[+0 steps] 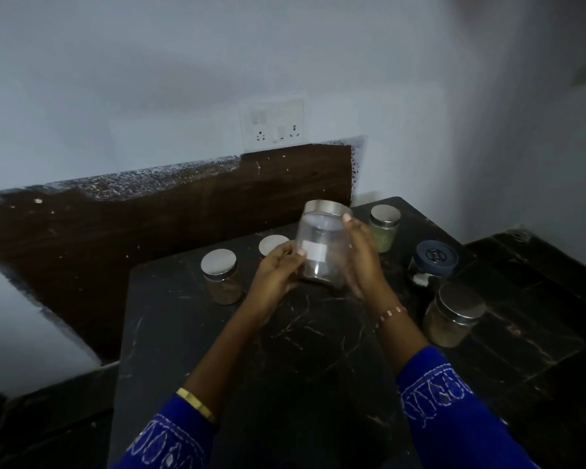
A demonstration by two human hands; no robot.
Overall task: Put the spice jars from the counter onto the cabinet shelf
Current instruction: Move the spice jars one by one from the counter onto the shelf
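**A clear jar in two hands, with other jars close by**

We hold a big clear jar with a shiny metal lid and a white label up off the black stone surface. It tips a little toward the back wall. Our left hand wraps its fingers round the low left side. Our right hand presses on the right side, with one fingertip up by the lid. So both hands are grasping this jar. It looks nearly empty.

What could go wrong? The jar is smooth, so it could slip if we let go with one hand too soon. The cabinet shelf is not in view, so we must turn and lift, and the jar could bump something on the way.

Other jars stand near. A small jar with brown powder and a metal lid is just left of our left hand. Another metal lid peeks out behind that hand. A jar of green spice with a metal lid stands at the back right corner, close to our right hand. A jar with a dark blue lid and a wide jar with a metal lid sit by the right edge. A swinging elbow or sleeve could knock one over.

The room is dim, so edges are hard to see.
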